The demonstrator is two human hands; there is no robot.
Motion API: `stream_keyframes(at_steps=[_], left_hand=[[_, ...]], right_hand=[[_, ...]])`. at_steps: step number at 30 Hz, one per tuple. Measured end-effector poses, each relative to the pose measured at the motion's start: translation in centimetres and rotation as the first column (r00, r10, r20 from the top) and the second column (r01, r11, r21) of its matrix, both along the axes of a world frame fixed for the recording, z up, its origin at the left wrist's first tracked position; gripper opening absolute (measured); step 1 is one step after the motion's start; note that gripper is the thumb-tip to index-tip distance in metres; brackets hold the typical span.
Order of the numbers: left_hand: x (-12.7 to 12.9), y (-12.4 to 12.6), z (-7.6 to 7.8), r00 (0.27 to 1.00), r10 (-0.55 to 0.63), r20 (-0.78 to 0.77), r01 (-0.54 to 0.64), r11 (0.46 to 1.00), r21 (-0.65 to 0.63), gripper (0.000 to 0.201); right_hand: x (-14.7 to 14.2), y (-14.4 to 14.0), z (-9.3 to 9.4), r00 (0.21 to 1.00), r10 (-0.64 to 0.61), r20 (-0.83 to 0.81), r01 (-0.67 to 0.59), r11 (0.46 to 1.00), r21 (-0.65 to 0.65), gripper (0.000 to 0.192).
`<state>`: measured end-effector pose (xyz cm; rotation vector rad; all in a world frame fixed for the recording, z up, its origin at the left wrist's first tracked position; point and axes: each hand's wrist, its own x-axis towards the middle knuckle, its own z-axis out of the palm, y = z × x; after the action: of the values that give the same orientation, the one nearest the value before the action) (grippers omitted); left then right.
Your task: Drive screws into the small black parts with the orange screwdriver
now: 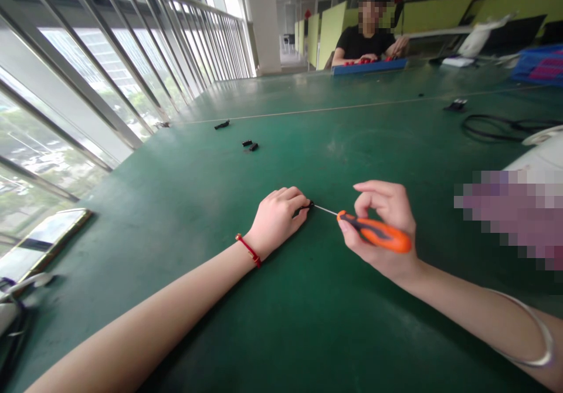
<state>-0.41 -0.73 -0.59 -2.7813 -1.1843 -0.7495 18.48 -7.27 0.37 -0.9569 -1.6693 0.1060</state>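
Note:
My left hand [281, 217] rests on the green table and pinches a small black part [309, 205] between thumb and fingers. Most of that part is hidden by the fingers, so its kind does not show. My right hand [387, 229] holds a screwdriver [382, 233] with an orange and dark grey handle. Its thin metal shaft points left, and the tip meets the black part or lies very close to it. The thumb lies along the handle while the index finger is lifted off it.
Several small black pieces [250, 145] lie farther back on the table [290, 170]. A phone [41, 243] is at the left edge beside the railing [167, 6]. A black cable [492, 128] lies at right. Across the table sits a person [358, 44] behind a blue tray [369, 67].

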Motion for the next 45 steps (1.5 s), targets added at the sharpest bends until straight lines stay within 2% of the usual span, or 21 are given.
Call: stream_keyframes(at_steps=[3, 7, 12, 18, 20, 22, 25, 27, 31, 37, 45], left_hand=[[0.0, 0.0, 0.0, 1.000, -0.004, 0.000, 0.004, 1.000, 0.004, 0.015], [0.0, 0.0, 0.0, 1.000, -0.002, -0.006, 0.002, 1.000, 0.007, 0.015], [0.1, -0.1, 0.0, 1.000, 0.011, 0.002, -0.011, 1.000, -0.009, 0.014], [0.1, 0.0, 0.3, 0.989, 0.052, 0.141, -0.027, 0.984, -0.177, 0.013], [0.1, 0.2, 0.3, 0.980, 0.064, 0.190, -0.019, 0.973, -0.230, 0.013], [0.1, 0.4, 0.4, 0.975, 0.064, 0.214, -0.005, 0.964, -0.266, 0.013], [0.1, 0.8, 0.4, 0.970, 0.065, 0.234, 0.011, 0.950, -0.312, 0.014], [0.1, 1.2, 0.4, 0.966, 0.070, 0.247, 0.022, 0.936, -0.352, 0.014], [0.1, 2.1, 0.9, 0.971, 0.053, 0.232, 0.055, 0.898, -0.437, 0.014], [-0.1, 3.0, 1.4, 0.966, 0.017, 0.256, 0.128, 0.832, -0.540, 0.019], [0.1, 3.2, 2.3, 0.979, 0.000, 0.202, 0.109, 0.839, -0.533, 0.012]], right_hand=[[0.0, 0.0, 0.0, 0.996, -0.025, 0.085, 0.026, 1.000, -0.002, 0.024], [-0.1, 0.1, 0.0, 0.999, -0.023, -0.042, 0.024, 0.999, 0.041, 0.042], [0.0, -0.1, 0.4, 0.990, 0.007, 0.142, -0.011, 0.999, 0.030, 0.016], [0.5, 0.6, 0.4, 0.996, -0.017, 0.086, 0.011, 0.997, 0.075, 0.015], [0.7, 1.2, 0.1, 0.991, -0.022, 0.132, 0.019, 1.000, 0.021, 0.016], [0.9, 2.0, -0.3, 0.986, -0.008, 0.169, 0.027, 0.993, -0.111, 0.017], [1.1, 3.0, -1.0, 0.978, 0.041, 0.203, 0.027, 0.947, -0.320, 0.018], [1.3, 3.4, -1.4, 0.964, 0.070, 0.256, 0.042, 0.912, -0.408, 0.020], [1.4, 3.7, -1.6, 0.921, 0.064, 0.385, 0.108, 0.906, -0.410, 0.021], [1.6, 3.9, -1.6, 0.901, 0.102, 0.421, 0.094, 0.903, -0.420, 0.026], [1.7, 4.1, -1.5, 0.894, 0.115, 0.433, 0.091, 0.900, -0.427, 0.028]])
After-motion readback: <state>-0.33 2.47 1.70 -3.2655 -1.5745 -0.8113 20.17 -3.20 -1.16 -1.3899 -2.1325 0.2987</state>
